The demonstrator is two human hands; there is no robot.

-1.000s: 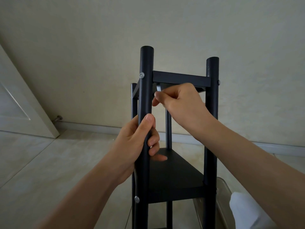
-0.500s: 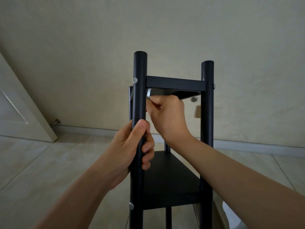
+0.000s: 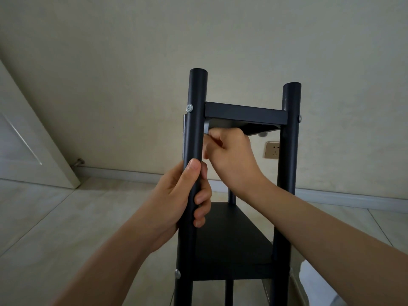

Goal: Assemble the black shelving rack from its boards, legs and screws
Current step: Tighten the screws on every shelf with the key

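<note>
Rack (image 3: 234, 228) stands upright on floor (image 3: 66, 228), mostly assembled: two front legs up, top board (image 3: 246, 114) and lower board (image 3: 229, 235) fixed between them.

L hand (image 3: 176, 202): grip clenched round near-left leg (image 3: 195, 138), thumb up the front, fingers wrapped behind. Sits about mid-span between the two boards. Steadies the frame.

R hand (image 3: 231, 155): grip curled, pinching a small grey metal piece (image 3: 206, 129), prob. a hex key; only the end shows, so not certain. It is just above the L grip, tucked under the top board right beside the leg. Screw it may be working on is hidden behind the leg.

Screws (image 3: 189, 108) visible on outer face of left leg, above the L grip at top-board level; another (image 3: 177, 273) below it at lower-board level; one (image 3: 299, 117) on right leg (image 3: 290, 151).

Handling, judged:
- Legs are round, smooth, painted tube. Stiff, likely light for size. Slippery to a loose hold; a full wrap as now is right.
- Frame is tall and narrow, so tippy. Hold a leg, not a board edge.
- Boards look thin sheet; edges could be sharp, paint may scratch.
- Joints may rack until all screws are tight.
- Key is small, easy to drop.

Door (image 3: 28, 138) and wall socket (image 3: 272, 150) beyond, well apart from both grips.
</note>
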